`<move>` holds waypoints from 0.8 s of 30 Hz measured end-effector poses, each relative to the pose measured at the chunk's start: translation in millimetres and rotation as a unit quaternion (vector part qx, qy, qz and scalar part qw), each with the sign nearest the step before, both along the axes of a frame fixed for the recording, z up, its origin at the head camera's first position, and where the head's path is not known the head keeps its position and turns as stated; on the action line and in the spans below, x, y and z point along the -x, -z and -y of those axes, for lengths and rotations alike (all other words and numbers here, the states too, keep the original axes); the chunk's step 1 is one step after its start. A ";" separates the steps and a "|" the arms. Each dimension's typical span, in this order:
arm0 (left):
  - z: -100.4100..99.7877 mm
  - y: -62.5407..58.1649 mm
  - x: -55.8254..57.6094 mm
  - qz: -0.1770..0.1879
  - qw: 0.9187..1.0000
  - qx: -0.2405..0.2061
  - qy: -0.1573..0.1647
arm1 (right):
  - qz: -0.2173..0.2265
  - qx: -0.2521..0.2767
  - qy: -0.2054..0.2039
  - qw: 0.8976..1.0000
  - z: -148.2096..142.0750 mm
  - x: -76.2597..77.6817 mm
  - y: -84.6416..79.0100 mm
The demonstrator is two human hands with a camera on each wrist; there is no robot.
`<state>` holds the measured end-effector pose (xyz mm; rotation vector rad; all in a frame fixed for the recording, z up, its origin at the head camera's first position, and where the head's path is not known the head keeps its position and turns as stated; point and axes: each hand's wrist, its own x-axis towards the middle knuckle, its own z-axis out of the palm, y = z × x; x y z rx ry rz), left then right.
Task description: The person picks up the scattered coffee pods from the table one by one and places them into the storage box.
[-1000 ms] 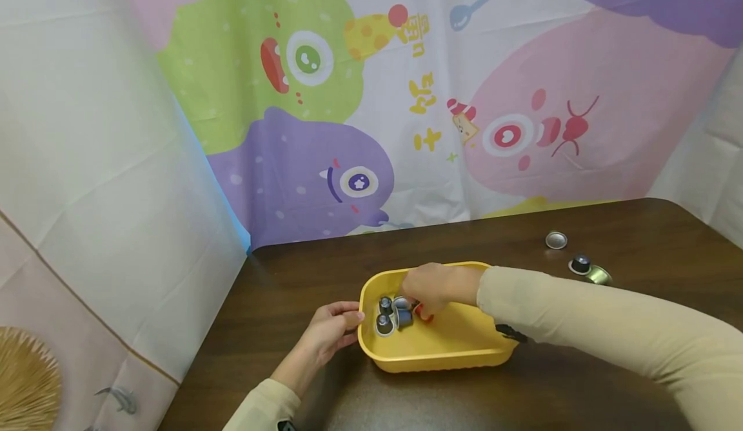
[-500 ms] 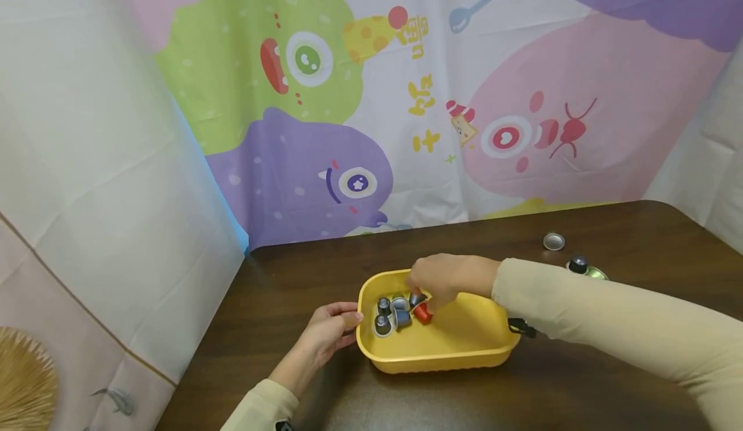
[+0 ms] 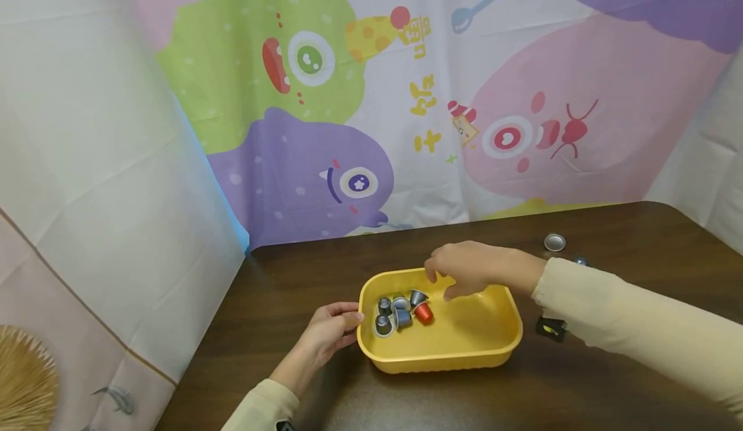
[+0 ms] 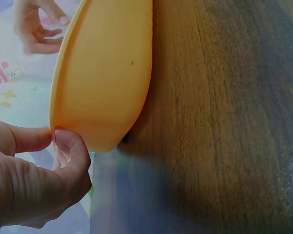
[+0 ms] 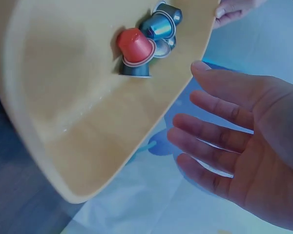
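Note:
At its left end, a yellow plastic bin (image 3: 447, 359) has its rim pinched between the thumb and fingers of my left hand (image 3: 327, 331); the left wrist view shows this pinch (image 4: 39, 178) close up. Coffee capsules lie clustered at that end: a red capsule (image 3: 424, 313), a blue capsule (image 3: 403, 318), a dark grey capsule (image 3: 418, 298) and several others. Over the bin's far rim hovers my right hand (image 3: 471, 267), fingers loosely spread. In the right wrist view that hand (image 5: 234, 131) holds nothing, apart from the red capsule (image 5: 135, 46).
A silver-faced capsule (image 3: 554, 242) lies on the dark wooden table (image 3: 302, 264) at the back right. Beside my right sleeve peeks a dark blue capsule (image 3: 581, 261), mostly hidden. A cartoon-printed curtain (image 3: 418, 179) hangs along the table's back edge.
My right hand has let go of a dark grey capsule beside the red one, then risen and moved right. My left hand has stayed on the rim.

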<state>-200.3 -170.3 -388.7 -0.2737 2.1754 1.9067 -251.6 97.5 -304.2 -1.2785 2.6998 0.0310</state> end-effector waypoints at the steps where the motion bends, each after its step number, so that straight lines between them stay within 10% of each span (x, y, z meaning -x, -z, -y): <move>1: -0.2 -0.1 -0.1 0.000 1.000 0.000 0.000 | -0.002 0.009 0.002 1.000 -3.3 -0.6 0.2; 24: -1.0 -1.3 -1.4 -0.005 1.000 -0.006 -0.004 | -0.181 0.169 -0.022 0.969 -52.8 -15.9 29.3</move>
